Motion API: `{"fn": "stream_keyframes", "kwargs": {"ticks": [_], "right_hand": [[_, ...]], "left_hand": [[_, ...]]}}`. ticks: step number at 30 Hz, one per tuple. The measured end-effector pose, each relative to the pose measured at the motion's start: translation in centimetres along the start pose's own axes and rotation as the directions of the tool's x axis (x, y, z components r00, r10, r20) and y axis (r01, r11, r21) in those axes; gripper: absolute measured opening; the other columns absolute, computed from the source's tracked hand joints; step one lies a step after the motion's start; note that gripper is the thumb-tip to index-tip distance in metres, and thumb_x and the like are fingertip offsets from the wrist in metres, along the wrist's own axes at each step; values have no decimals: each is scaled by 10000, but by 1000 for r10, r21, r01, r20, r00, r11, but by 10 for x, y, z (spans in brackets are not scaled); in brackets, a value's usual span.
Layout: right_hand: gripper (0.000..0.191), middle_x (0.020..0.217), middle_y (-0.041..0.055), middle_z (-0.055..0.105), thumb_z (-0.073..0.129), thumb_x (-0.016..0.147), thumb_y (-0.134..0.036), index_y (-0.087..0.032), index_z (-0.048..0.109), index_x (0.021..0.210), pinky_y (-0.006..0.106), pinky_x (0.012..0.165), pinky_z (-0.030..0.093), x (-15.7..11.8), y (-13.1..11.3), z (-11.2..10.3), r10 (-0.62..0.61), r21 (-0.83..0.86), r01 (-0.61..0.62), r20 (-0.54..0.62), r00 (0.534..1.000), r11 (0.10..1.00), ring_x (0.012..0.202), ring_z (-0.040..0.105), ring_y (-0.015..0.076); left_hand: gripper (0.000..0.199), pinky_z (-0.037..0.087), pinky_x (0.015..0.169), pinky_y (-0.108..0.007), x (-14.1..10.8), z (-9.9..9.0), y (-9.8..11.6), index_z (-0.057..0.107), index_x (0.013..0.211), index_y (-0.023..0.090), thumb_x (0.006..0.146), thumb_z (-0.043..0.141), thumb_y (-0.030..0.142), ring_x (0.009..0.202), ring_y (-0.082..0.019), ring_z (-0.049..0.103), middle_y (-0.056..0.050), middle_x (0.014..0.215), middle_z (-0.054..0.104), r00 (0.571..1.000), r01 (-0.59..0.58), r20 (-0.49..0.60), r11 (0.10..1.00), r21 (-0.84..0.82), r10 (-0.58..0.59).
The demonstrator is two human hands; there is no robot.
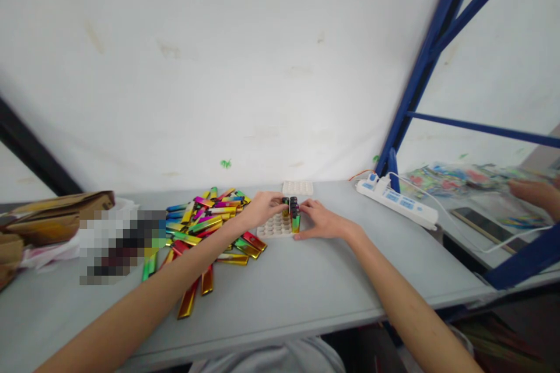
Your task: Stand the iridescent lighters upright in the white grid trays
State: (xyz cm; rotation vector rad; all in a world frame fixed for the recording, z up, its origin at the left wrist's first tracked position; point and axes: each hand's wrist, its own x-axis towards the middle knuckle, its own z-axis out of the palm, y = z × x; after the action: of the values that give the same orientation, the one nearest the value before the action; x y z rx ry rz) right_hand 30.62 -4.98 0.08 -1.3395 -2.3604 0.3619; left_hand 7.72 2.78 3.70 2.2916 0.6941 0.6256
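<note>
Lighters stand upright, apparently supported by the tray; left hand pinches one, right hand's wide grip likely steadying them.

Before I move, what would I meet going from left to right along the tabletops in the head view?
Cardboard → pile of shiny coloured pieces → front holed tray → right hand → white power strip → flat dark phone-like object → another person's hand.

lighters: glossy metallic | tabletop: smooth, matt | box: cardboard
</note>
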Motion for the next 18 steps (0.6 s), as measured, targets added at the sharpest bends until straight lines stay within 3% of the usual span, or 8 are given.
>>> {"fn": "stream_keyframes", "kwargs": {"ticks": [7, 10, 13, 18], "right_hand": [[721, 1225, 139, 588, 816, 741, -587, -151, 611, 1276, 468, 1029, 436, 0, 0, 0, 3, 6, -3, 9, 1000, 1000, 1136, 520, 315], [731, 1219, 137, 593, 808, 736, -611, -164, 612, 1280, 471, 1014, 445, 0, 1, 1, 8, 14, -8, 2, 1000, 1000, 1133, 523, 318], [741, 1218, 140, 591, 790, 741, -637, -165, 613, 1284, 470, 1008, 452, 0, 1, 2, 6, 20, -6, 2, 1000, 1000, 1126, 531, 317], [752, 1223, 146, 589, 809, 726, -622, -150, 616, 1279, 479, 1030, 445, 0, -2, -1, 15, 21, -15, 5, 1000, 1000, 1129, 538, 319]], "left_hand": [[272, 536, 815, -324, -2, 1, -4, 764, 997, 164, 892, 621, 371, 878, -260, 739, -85, 944, 800, 1000, 7, 21, 991, 137, -10], [348, 513, 912, -343, -10, -6, -4, 737, 1166, 186, 902, 596, 364, 978, -265, 729, -82, 1041, 794, 1000, -15, 27, 966, 259, 8], [458, 469, 1021, -382, -23, -25, -12, 680, 1290, 147, 919, 541, 377, 1108, -284, 688, -127, 1200, 748, 999, 32, -46, 903, 429, -13], [471, 438, 1070, -406, -44, -78, -45, 704, 1248, 95, 912, 460, 318, 1180, -308, 640, -182, 1261, 706, 986, 163, -136, 725, 670, -96]]}}
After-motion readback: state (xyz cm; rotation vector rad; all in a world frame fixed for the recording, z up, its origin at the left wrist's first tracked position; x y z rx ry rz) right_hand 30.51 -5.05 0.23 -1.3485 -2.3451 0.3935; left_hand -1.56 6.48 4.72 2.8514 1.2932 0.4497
